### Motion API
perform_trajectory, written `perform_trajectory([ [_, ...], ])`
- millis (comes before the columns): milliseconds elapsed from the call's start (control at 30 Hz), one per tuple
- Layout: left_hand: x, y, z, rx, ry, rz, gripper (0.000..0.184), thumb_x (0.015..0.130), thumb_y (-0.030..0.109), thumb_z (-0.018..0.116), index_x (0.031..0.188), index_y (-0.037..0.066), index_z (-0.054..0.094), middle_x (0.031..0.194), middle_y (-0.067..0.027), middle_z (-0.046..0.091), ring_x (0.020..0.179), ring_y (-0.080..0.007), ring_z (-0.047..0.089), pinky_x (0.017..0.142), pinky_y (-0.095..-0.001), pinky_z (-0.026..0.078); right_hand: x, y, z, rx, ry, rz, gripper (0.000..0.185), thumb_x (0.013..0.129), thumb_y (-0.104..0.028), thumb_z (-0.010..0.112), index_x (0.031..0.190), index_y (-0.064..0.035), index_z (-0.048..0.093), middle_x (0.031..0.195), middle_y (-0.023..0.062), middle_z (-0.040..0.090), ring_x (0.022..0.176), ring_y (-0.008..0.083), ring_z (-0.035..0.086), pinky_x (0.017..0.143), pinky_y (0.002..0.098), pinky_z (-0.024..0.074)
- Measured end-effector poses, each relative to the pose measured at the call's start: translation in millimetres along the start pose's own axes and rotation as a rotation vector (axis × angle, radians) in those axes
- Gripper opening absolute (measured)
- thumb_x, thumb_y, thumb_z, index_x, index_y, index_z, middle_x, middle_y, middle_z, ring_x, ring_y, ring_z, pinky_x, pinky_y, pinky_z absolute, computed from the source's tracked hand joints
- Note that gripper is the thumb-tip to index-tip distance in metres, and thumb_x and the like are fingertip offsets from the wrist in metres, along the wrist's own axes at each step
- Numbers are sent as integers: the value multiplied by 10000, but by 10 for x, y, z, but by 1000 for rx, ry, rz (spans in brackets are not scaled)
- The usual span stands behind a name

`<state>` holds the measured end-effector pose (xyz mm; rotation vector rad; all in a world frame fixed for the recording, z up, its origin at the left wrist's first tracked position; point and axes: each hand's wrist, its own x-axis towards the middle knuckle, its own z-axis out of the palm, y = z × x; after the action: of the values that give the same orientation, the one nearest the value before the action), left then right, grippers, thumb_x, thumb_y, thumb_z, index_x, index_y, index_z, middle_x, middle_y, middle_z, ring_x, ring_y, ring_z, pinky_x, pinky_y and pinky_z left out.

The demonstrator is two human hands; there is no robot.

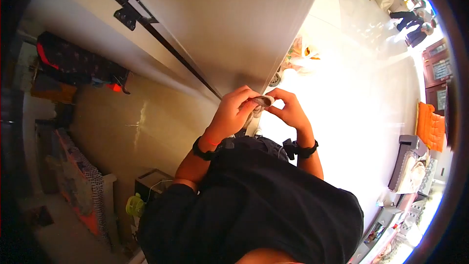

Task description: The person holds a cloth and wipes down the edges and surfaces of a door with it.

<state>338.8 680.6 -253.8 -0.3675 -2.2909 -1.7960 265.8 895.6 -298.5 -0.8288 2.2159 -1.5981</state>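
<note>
My left hand (231,111) and my right hand (292,110) meet in front of my body, both closed on a grey cloth piece (264,100). The cloth has a rounded, open rim at the top, and its lower part hangs between my hands. It looks like a glove or a sock, but I cannot tell which. My left fingers pinch the rim from the left, and my right thumb and fingertips grip its right end. Just beyond my hands stands the edge of a large pale door panel (239,24).
A dark metal fitting (132,11) sits along the panel's far edge. To the left are a bed (80,181) and a green fan (135,205). On the right are a bright floor (342,93), a plastic bag (305,56), an orange seat (430,126) and people (415,24) far off.
</note>
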Motion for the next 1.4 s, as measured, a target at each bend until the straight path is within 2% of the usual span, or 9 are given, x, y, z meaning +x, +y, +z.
perform_trajectory([
  [233, 92, 183, 85, 43, 133, 69, 128, 882, -26, 622, 1006, -33, 656, 927, -118, 627, 821, -256, 635, 736, -324, 508, -74, 450, -228, -166, 83, 25, 155, 835, -71, 768, 957, -10, 693, 730, 77, 607, 613, 162, 555, 570, 327, 437],
  [333, 80, 127, 69, 446, 398, 162, 129, 854, -25, 639, 977, -25, 676, 910, -119, 623, 821, -268, 636, 733, -338, 509, -54, 461, -284, -109, 222, 219, 106, 879, -69, 734, 955, -15, 685, 667, 79, 595, 537, 146, 511, 541, 319, 424],
  [600, -108, 252, -80, 272, 688, -303, 207, 947, -23, 585, 1124, -25, 694, 681, -7, 606, 586, -87, 542, 532, -236, 403, 213, -89, -263, -84, 495, -263, 79, 899, -9, 699, 955, 18, 648, 885, 73, 696, 810, 151, 647, 790, 282, 509],
  [733, 25, 100, -147, -294, 796, -12, 228, 971, -41, 568, 1188, -45, 637, 952, -96, 705, 808, -158, 695, 685, -243, 533, 392, -352, -209, -71, 582, -435, 173, 853, 22, 712, 1004, -24, 641, 881, 127, 666, 799, 252, 663, 740, 310, 507],
  [833, 165, 29, -226, 23, 931, 230, 272, 913, -55, 601, 1181, -22, 638, 1089, -131, 710, 974, -177, 695, 831, -275, 546, 564, -585, -178, -38, 604, -584, 239, 835, 63, 690, 1051, -11, 619, 932, 145, 633, 828, 260, 626, 755, 310, 491],
  [933, 250, 181, -302, -137, 918, 242, 356, 869, -111, 649, 1205, -3, 599, 1143, -139, 691, 1068, -168, 660, 929, -275, 507, 623, -860, -132, 32, 624, -694, 336, 829, 91, 696, 1135, 3, 589, 1016, 149, 591, 920, 243, 577, 805, 302, 468],
  [1133, 465, 208, -412, -249, 917, 429, 619, 767, -166, 747, 1275, 32, 453, 1171, -107, 628, 1021, -129, 623, 920, -272, 481, 829, -1094, -6, 137, 740, -956, 406, 835, 95, 711, 1182, -18, 533, 1155, 150, 526, 1024, 231, 548, 917, 326, 453],
  [1333, 679, 422, -386, -394, 877, 559, 388, 870, -82, 651, 1241, 6, 582, 1155, -94, 623, 1157, -184, 588, 1003, -313, 459, 808, -1382, -53, -22, 827, -908, 333, 851, 81, 712, 1132, -11, 557, 1254, 158, 492, 1085, 221, 536, 953, 338, 450],
  [1400, 582, 597, -276, 94, 860, 630, 276, 894, 14, 637, 1168, -16, 645, 1191, -123, 594, 1176, -256, 584, 1030, -396, 444, 571, -1519, -108, 18, 866, -863, 322, 863, 73, 705, 1139, -5, 559, 1274, 154, 489, 1128, 228, 528, 989, 350, 436],
])
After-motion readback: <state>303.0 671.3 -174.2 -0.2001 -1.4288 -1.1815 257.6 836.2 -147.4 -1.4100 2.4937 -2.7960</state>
